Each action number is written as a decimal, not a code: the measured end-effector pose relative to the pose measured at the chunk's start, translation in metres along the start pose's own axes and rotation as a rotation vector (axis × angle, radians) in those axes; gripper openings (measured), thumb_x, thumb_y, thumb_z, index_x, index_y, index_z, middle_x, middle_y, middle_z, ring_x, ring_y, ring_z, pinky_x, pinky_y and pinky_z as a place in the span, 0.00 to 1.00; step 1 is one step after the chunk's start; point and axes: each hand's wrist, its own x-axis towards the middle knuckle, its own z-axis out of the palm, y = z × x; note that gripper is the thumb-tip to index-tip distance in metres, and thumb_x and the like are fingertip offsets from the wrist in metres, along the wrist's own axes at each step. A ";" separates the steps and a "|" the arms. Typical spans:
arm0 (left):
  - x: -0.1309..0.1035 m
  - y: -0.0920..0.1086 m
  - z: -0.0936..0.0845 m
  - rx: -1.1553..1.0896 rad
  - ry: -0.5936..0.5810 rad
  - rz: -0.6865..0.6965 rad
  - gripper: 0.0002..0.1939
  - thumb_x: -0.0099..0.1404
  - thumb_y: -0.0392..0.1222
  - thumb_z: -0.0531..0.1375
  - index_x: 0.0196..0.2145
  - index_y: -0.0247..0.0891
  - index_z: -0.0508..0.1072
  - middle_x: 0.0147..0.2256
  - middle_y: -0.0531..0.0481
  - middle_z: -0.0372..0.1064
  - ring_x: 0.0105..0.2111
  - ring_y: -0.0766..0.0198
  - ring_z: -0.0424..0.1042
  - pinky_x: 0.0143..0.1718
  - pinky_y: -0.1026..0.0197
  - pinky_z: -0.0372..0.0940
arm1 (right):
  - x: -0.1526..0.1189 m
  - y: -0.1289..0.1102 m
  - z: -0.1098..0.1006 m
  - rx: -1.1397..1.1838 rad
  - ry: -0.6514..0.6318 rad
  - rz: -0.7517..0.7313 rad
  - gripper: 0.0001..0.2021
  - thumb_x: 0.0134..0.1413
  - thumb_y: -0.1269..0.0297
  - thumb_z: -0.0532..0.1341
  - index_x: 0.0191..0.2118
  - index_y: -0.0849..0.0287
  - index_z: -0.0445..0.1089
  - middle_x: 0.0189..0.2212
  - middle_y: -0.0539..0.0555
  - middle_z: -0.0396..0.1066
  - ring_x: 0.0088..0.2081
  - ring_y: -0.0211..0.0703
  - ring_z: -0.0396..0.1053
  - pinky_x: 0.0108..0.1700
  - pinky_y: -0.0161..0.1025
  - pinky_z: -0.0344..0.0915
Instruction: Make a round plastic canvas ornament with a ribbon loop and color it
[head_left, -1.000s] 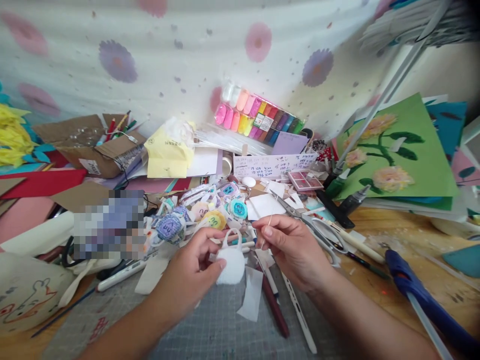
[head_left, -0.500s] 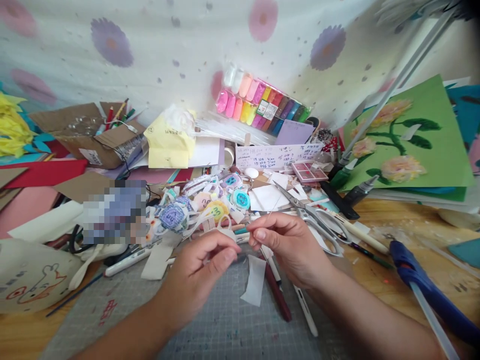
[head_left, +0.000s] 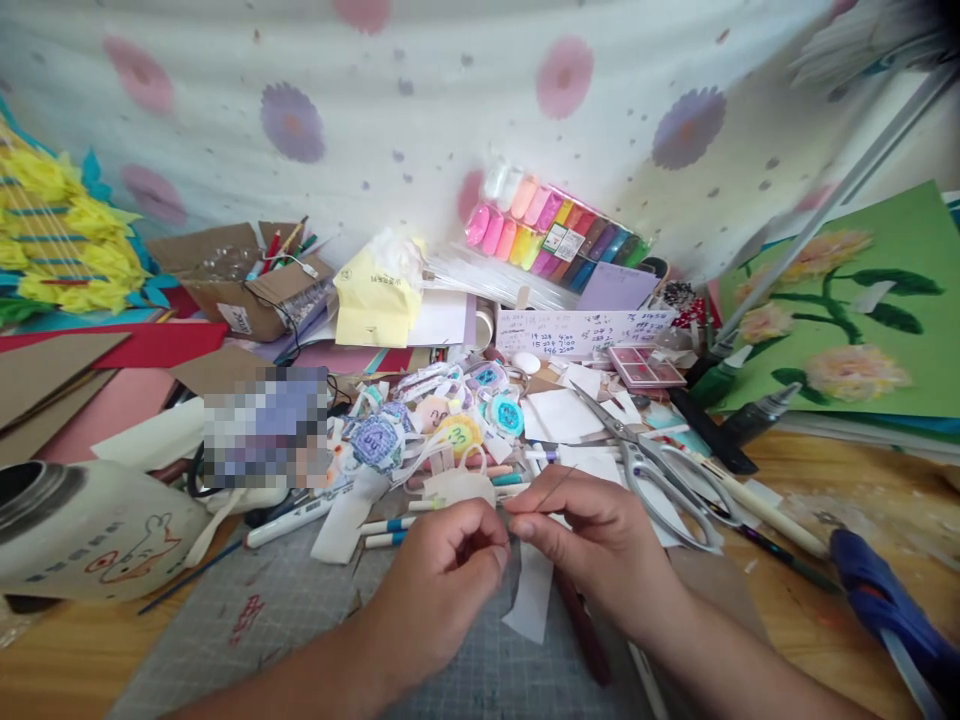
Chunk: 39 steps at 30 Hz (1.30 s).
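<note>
My left hand is closed in a pinch above the grey cutting mat; what lies between its fingertips is too small to make out. Almost touching it, my right hand pinches a thin, dark needle-like piece, which sticks up past the forefinger. Below the two hands lie a white paper strip and a dark red pen, partly covered by the right hand. Just beyond them is a small white piece with a loop handle. Large scissors rest open to the right of my right hand.
Round crocheted pieces and several markers crowd the middle. At left stands a painted jar, with a cardboard box behind. A blue glue gun lies at right. Coloured clay packs lean at the back.
The view has shifted left and slightly up, so more of the jar shows. My left fingers have curled tighter, and both hands have come closer together. The needle-like piece now shows more clearly.
</note>
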 end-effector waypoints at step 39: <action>-0.004 0.011 -0.020 0.399 -0.483 0.163 0.11 0.63 0.43 0.57 0.33 0.43 0.80 0.25 0.50 0.77 0.27 0.61 0.74 0.31 0.63 0.63 | 0.008 0.007 -0.010 0.484 0.200 0.247 0.04 0.49 0.63 0.67 0.31 0.56 0.77 0.19 0.47 0.70 0.23 0.33 0.63 0.29 0.33 0.61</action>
